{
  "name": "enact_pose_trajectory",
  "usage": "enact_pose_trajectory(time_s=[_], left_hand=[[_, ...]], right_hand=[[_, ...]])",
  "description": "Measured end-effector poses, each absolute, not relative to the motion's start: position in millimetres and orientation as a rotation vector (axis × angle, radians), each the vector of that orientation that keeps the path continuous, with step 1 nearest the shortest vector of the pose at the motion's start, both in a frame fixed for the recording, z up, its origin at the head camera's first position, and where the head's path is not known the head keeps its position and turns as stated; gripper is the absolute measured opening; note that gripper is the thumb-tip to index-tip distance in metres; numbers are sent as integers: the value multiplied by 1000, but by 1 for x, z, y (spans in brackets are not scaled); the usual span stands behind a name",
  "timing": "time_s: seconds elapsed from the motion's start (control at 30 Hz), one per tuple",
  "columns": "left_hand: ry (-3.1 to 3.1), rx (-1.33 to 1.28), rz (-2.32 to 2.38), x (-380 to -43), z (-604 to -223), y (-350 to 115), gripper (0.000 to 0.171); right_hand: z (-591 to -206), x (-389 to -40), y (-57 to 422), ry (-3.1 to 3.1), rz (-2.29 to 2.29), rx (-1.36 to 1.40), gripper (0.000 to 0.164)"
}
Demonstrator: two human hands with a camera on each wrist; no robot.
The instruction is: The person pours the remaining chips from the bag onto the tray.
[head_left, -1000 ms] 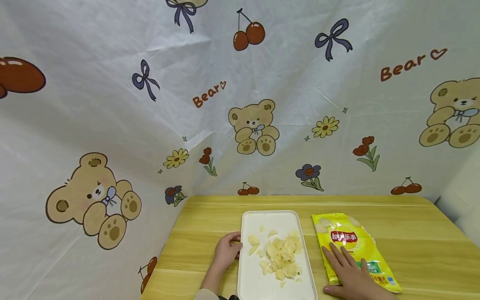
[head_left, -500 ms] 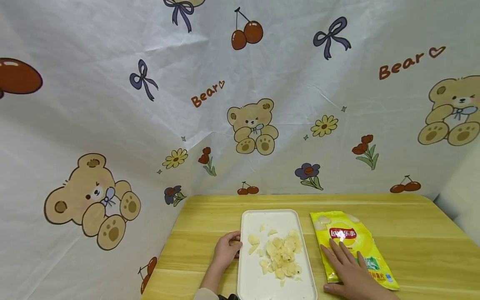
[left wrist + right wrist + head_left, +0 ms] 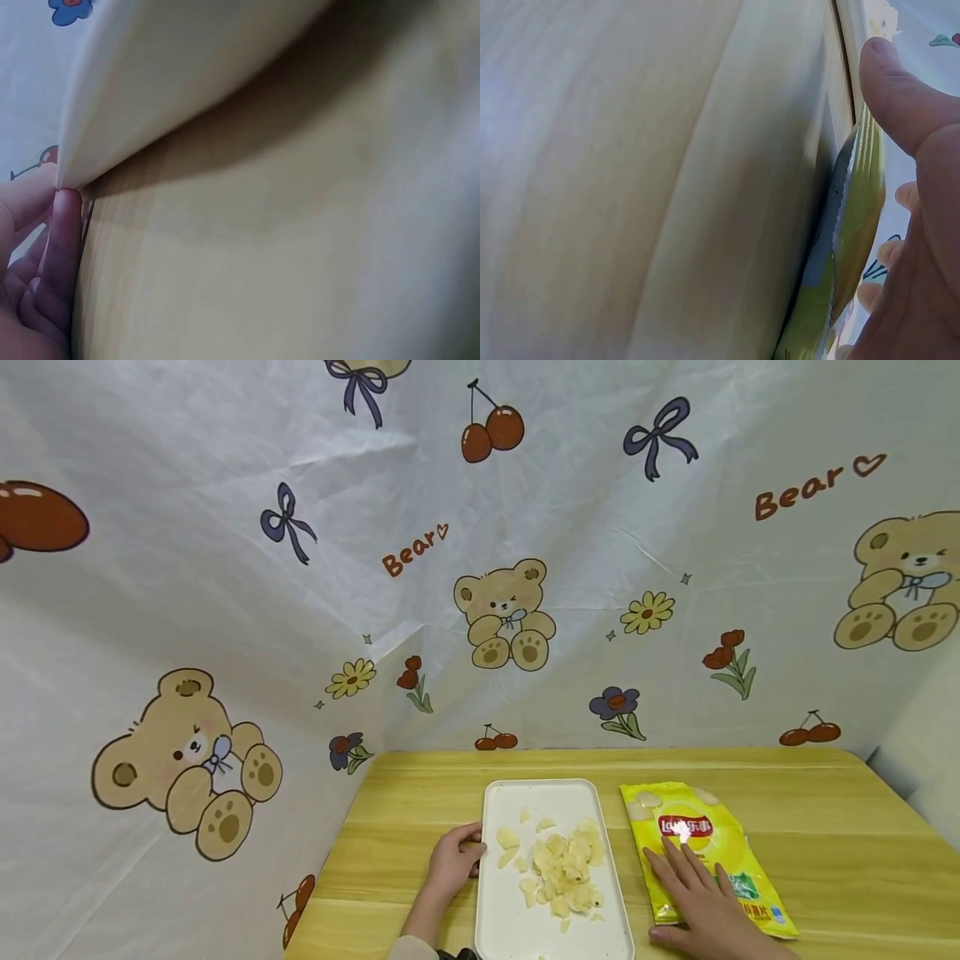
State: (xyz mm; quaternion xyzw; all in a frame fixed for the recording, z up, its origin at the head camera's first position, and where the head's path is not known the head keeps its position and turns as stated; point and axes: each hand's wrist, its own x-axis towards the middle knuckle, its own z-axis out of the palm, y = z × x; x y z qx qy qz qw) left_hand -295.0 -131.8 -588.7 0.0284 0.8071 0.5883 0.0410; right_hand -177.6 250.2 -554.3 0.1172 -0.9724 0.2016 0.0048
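Note:
A white rectangular tray (image 3: pixel 517 935) lies on the table with a heap of potato chips (image 3: pixel 570 868) and several loose pieces on it. At the tray's left edge, my left hand (image 3: pixel 452 862) pinches the rim; the left wrist view has the thumb above and a finger (image 3: pixel 60 247) underneath. My right hand (image 3: pixel 705 906) rests with spread, straight fingers on a yellow Lay's chip bag (image 3: pixel 723 835) lying right of the tray. In the right wrist view, the thumb (image 3: pixel 900 97) points away from the other fingers, and the bag (image 3: pixel 862 202) shows side-on.
The wooden table (image 3: pixel 420 793) extends around the tray and bag, reaching back to a white cloth (image 3: pixel 315 627) printed with bears, bows and cherries. The cloth also hangs along the left side. A narrow strip of tabletop separates tray and bag.
The bag has shifted very slightly up and left in the head view under my right hand, and its lower part looks a little different. My left hand and the tray stay put.

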Motion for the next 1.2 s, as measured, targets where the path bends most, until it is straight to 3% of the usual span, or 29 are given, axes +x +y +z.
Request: enact_pose_trajectory(time_s=[0.5, 0.8, 1.2], left_hand=[[2456, 77, 1790, -294, -588, -132, 38], [2773, 253, 1395, -290, -583, -131, 41], [2895, 253, 1168, -277, -559, -132, 51]], right_hand=[[-555, -174, 255, -2961, 823, 384, 86], [-540, -180, 263, -2856, 384, 305, 86], [-529, -183, 273, -2842, 393, 248, 76]])
